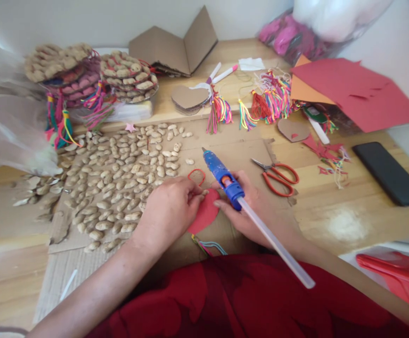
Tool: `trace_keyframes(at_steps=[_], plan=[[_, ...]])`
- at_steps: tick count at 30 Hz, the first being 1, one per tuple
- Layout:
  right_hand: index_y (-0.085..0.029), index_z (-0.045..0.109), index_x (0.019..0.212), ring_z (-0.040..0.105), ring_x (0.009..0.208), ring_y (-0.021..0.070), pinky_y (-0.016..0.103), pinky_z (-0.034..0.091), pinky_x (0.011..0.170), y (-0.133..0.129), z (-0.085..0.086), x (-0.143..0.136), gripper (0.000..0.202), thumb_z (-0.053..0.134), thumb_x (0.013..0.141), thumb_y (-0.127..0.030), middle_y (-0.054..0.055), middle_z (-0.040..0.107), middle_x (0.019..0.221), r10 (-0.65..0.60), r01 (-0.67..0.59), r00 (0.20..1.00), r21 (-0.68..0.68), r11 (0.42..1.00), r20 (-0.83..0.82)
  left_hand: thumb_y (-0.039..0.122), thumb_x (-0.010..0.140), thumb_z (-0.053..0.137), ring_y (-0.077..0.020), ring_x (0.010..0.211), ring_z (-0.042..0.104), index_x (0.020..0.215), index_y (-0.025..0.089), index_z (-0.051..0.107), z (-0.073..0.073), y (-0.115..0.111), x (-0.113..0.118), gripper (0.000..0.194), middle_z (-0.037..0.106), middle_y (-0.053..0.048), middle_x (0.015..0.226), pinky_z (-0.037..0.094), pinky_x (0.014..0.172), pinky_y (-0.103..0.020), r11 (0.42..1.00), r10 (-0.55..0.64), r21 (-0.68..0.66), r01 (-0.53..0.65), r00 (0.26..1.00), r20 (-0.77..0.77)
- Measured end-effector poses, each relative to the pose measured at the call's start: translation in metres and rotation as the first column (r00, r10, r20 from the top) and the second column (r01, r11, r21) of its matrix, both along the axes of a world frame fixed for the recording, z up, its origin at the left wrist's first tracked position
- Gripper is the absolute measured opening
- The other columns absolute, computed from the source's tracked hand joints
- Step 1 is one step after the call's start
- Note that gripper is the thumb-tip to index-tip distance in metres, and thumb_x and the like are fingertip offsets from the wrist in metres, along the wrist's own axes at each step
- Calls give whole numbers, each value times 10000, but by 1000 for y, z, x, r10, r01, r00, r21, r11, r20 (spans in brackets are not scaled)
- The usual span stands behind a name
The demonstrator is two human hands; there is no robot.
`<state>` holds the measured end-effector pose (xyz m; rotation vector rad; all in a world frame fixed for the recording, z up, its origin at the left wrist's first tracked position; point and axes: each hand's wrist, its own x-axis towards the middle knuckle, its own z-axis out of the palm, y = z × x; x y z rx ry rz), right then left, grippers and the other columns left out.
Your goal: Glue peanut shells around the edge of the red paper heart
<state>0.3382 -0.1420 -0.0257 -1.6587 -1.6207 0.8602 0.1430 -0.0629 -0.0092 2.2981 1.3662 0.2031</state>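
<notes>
Over the cardboard [232, 141], btwn the hands: red piece [204, 213], tassel [211, 248] just below. Risks: if hot, glue gun [214, 164] could burn L fingers should the R wrist roll inward; projecting glue stick [278, 246] may catch clothing [190, 300]. Pose: L hand [172, 202] palm down, fingertips pinched at piece's upper edge; R hand [250, 230] gripping gun, nozzle fwd, fingertips near piece's R edge.

On the cardboard mat [230, 142], peanuts [115, 176] lie at nine to eleven o'clock, scissors [271, 167] at three. On the tabletop [317, 206], folded cardboard [167, 49] stands at twelve, tassels [276, 98] at one, the phone [390, 173] past the scissors.
</notes>
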Motion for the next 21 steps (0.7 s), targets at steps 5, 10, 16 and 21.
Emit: trace_keyframes(at_steps=[5, 10, 16, 21], plan=[[-282, 579, 1207, 747, 875, 211, 323, 599, 760, -3, -4, -8, 290, 709, 948, -299, 19, 756, 1040, -40, 49, 994, 88, 995, -103, 209, 911, 685, -251, 847, 731, 894, 217, 785, 1, 0, -1, 101, 806, -52, 942, 536, 786, -354, 1000, -8, 5, 8, 1000, -14], [-267, 585, 1167, 717, 916, 242, 382, 597, 824, -2, -3, -11, 277, 701, 916, -244, 48, 721, 1039, 27, -31, 999, 103, 994, 38, 202, 917, 651, -262, 858, 734, 897, 200, 770, 2, -1, -1, 121, 799, -68, 934, 527, 790, -362, 999, -1, -37, 0, 999, -37], [-269, 585, 1208, 698, 993, 266, 426, 594, 881, -2, -15, -12, 350, 708, 881, -245, 69, 711, 1134, 57, -67, 996, 184, 981, 62, 168, 899, 616, -261, 843, 740, 862, 198, 777, 7, -1, 1, 168, 795, -80, 913, 525, 778, -347, 998, -1, -58, -1, 999, -43], [-269, 574, 1206, 689, 1033, 279, 449, 587, 925, -3, -9, -12, 350, 677, 882, -189, 87, 709, 1144, 87, -101, 992, 156, 983, 88, 172, 909, 600, -275, 919, 744, 857, 207, 779, 10, -1, 3, 190, 799, -88, 970, 532, 821, -354, 996, -14, -87, 9, 998, -54]])
